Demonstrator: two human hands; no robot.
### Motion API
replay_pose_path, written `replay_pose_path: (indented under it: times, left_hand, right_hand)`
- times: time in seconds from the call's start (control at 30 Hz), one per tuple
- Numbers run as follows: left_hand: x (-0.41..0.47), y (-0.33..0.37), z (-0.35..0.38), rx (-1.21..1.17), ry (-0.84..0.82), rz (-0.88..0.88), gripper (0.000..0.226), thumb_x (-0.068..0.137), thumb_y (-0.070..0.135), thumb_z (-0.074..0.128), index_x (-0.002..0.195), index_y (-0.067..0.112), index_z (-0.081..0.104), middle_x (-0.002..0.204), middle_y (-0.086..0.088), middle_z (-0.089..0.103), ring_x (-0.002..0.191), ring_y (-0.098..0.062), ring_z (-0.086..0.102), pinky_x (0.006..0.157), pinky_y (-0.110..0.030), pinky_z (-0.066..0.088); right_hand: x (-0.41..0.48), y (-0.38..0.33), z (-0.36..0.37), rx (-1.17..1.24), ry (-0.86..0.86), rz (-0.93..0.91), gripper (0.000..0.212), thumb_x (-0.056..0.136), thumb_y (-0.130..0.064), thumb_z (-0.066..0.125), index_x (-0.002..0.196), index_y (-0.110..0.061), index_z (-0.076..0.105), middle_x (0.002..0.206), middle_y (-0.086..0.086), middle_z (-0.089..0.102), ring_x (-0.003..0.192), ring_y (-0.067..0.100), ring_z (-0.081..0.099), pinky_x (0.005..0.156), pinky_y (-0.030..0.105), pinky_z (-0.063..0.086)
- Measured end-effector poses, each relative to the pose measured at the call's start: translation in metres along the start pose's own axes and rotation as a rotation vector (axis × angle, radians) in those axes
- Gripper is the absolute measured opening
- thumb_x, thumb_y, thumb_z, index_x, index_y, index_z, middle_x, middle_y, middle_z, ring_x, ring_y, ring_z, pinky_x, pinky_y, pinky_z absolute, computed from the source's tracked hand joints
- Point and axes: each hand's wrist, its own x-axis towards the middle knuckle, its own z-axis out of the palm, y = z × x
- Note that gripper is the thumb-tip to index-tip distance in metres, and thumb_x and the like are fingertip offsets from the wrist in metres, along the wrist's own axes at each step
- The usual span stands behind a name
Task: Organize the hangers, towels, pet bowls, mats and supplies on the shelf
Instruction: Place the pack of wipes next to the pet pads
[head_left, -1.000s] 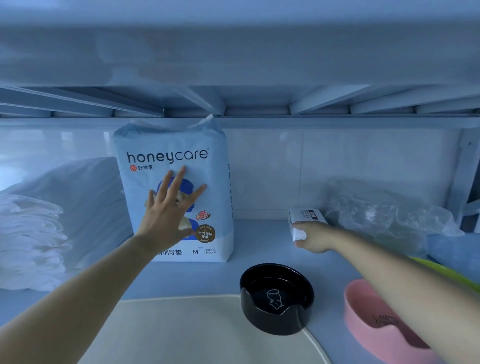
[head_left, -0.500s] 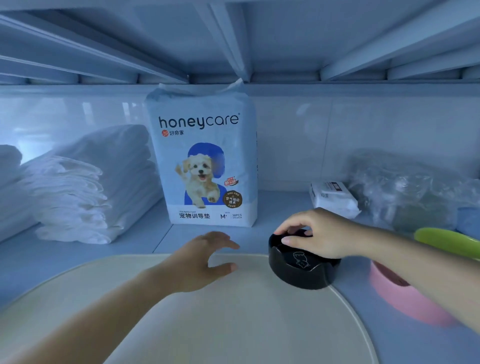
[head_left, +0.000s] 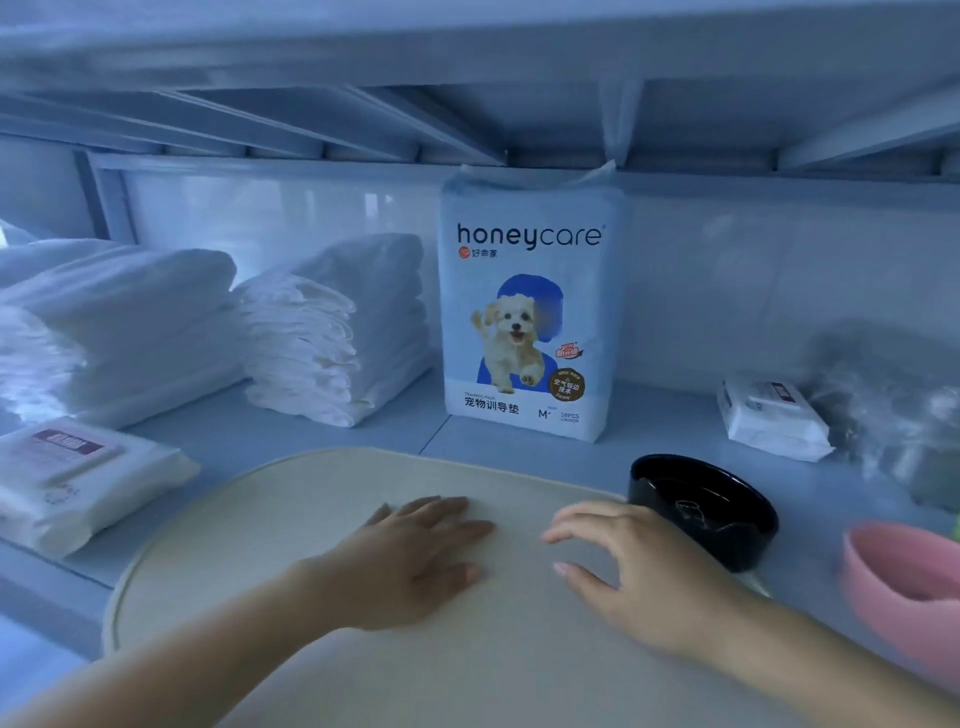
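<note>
**Mat** (head_left: 311, 499): cream, round-cornered, lying flat along the front of the shelf (head_left: 260, 431), under both hands. We read its long axis as running left to right, though its near edge is out of view.

**Left hand** (head_left: 415, 556): palm down, fingers straight and close together, resting flat on the mat left of centre. It holds nothing.

**Right hand** (head_left: 639, 566): just beside the left one, on the bowl side. Its fingers are spread and gently arched over the mat, thumb apart, gripping nothing. We cannot tell whether the fingertips touch the surface.

**Black bowl** (head_left: 701, 509): upright, immediately right of the right hand, apparently standing on the mat's right border.

**Pink bowl** (head_left: 904, 587): further right, blurred, off the mat.

**Governing relation:** both bowls lie to the right, so the right hand is much the nearer, and it stands between the left hand and the bowls. We judge the step in hand to be settling the mat. The next move likely calls for a short rightward reach by the right hand, with the left pinning the mat against sliding.

**Back of shelf:** folded towels (head_left: 332, 332) stacked at left, and an upright pad pack (head_left: 524, 312) at centre, well apart from both hands.
</note>
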Motion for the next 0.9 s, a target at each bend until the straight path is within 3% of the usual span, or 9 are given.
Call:
replay_pose_path:
  times: [0.23,0.4,0.63,0.77,0.9]
  left_hand:
    - [-0.08,-0.026,-0.007,0.004,-0.018,-0.258,0.079,0.065,0.078,0.002,0.139,0.054,0.015,0.153,0.021,0.011,0.142,-0.005,0.011,0.114,-0.046,0.017]
    - [-0.13,-0.054,-0.018,0.028,0.009,-0.299,0.075,0.069,0.079,0.007,0.137,0.052,0.025,0.151,0.019,0.021,0.14,-0.005,0.018,0.113,-0.047,0.021]
    - [-0.179,-0.132,-0.053,0.104,0.253,-0.328,0.062,0.078,0.07,0.02,0.131,0.045,0.042,0.144,0.014,0.036,0.133,-0.012,0.033,0.111,-0.038,0.028]
    - [-0.2,-0.192,-0.069,0.054,0.322,-0.355,0.053,0.082,0.061,0.035,0.131,0.041,0.044,0.146,0.013,0.034,0.135,-0.012,0.032,0.111,-0.035,0.027]
    - [-0.221,-0.25,-0.079,-0.05,0.317,-0.368,0.043,0.09,0.048,0.05,0.132,0.04,0.043,0.145,0.011,0.033,0.132,-0.012,0.034,0.106,-0.024,0.025]
  right_hand:
    - [0.028,-0.038,0.036,0.066,-0.111,-0.108,0.025,0.09,-0.041,0.052,0.114,-0.035,0.059,0.118,-0.029,0.05,0.113,-0.007,0.046,0.094,0.008,0.032]
    - [0.049,-0.07,0.067,0.067,-0.102,-0.15,0.024,0.091,-0.042,0.048,0.111,-0.035,0.059,0.115,-0.025,0.048,0.112,-0.002,0.043,0.094,0.016,0.036]
    - [0.097,-0.139,0.091,0.117,-0.124,-0.107,0.024,0.091,-0.037,0.053,0.113,-0.029,0.06,0.119,-0.016,0.05,0.115,0.004,0.047,0.096,0.016,0.034]
    - [0.142,-0.201,0.114,0.196,-0.086,-0.112,0.039,0.086,-0.044,0.059,0.121,-0.028,0.055,0.129,-0.012,0.047,0.119,0.004,0.045,0.1,0.018,0.034]
    - [0.181,-0.253,0.134,0.296,-0.067,-0.058,0.065,0.081,-0.053,0.061,0.134,-0.022,0.039,0.136,-0.009,0.032,0.128,0.005,0.033,0.1,0.018,0.029]
